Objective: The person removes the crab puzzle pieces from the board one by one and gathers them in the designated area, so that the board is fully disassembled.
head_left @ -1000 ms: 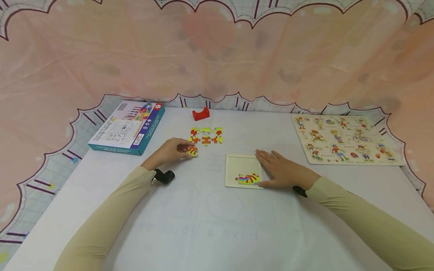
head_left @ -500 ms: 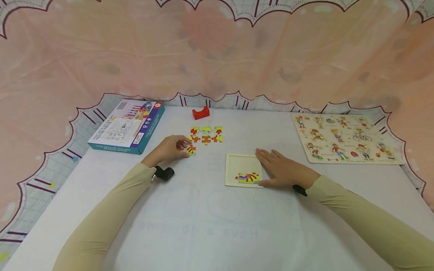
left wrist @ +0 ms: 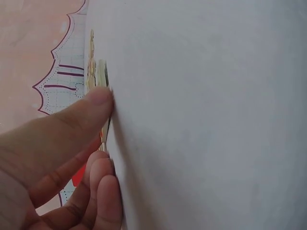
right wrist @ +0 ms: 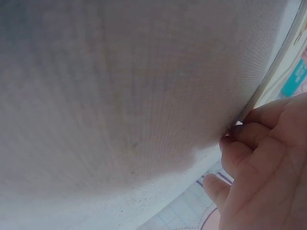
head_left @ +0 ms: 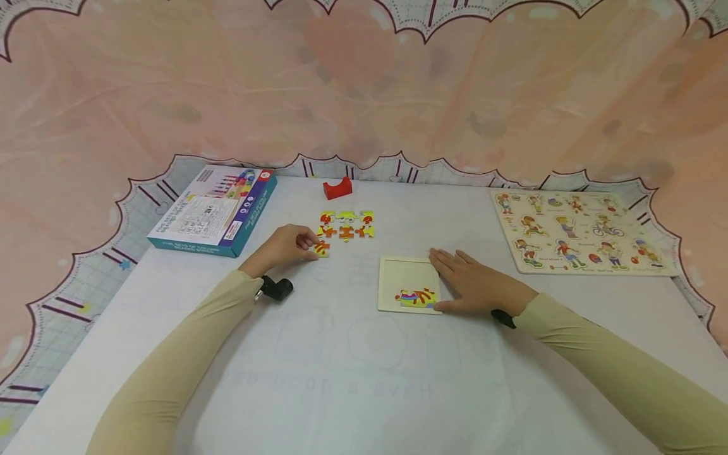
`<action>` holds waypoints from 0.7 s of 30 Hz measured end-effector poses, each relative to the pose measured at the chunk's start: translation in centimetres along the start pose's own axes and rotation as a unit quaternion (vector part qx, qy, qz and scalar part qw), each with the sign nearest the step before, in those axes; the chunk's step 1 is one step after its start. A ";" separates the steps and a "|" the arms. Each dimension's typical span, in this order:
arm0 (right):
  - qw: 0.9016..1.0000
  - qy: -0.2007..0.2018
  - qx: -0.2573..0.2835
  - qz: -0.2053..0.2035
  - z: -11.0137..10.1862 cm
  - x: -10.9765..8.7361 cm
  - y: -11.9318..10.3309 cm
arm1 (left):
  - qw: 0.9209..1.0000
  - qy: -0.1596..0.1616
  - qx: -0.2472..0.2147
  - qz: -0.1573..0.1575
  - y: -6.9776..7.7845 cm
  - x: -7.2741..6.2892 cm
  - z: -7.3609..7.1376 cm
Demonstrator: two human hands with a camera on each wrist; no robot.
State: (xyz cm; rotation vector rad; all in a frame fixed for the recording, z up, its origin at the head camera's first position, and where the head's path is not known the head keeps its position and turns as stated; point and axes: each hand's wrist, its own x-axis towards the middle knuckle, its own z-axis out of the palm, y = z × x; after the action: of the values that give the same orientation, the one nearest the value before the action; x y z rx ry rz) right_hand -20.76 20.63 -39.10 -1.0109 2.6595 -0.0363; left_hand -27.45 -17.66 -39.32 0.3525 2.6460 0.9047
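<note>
My left hand (head_left: 288, 245) pinches a red and yellow jigsaw piece (head_left: 322, 249) by its left side, low against the table. In the left wrist view, the thumb (left wrist: 98, 98) lies over it and the fingertips sit low beside it. Just beyond, several more jigsaw pieces (head_left: 347, 218) lie in two rows, the held piece below their left end. My right hand (head_left: 480, 284) rests along the right edge of a square wooden puzzle tray (head_left: 398, 277), fingers extended in the head view. Joined rainbow-and-red jigsaw pieces (head_left: 418, 297) occupy the tray's lower right corner.
A blue-edged box (head_left: 207, 212) lies at the back left. Behind the loose pieces is a red curved block (head_left: 338, 188). A wooden board with printed children figures (head_left: 580, 234) lies at the back right. A patterned cloth (head_left: 364, 95) hangs behind the white table.
My left hand has shifted slightly left and away from me, bringing the jigsaw piece beneath the left end of the rows. The right hand stays at the tray.
</note>
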 end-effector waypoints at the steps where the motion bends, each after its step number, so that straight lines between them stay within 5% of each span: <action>1: 1.000 0.000 -0.001 0.000 0.0 0.0 0.0 | 1.000 0.000 0.000 0.000 0.0 0.0 0.0; 21: 1.000 0.007 -0.001 -0.002 0.0 -0.2 -0.2 | 1.000 0.005 0.004 0.007 -0.3 0.2 0.0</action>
State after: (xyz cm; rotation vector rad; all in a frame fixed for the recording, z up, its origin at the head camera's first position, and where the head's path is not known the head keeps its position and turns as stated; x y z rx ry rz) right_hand -20.53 20.63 -39.05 -1.0196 2.6704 -0.0418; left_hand -27.72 -17.82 -39.54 0.3709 2.6606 0.9020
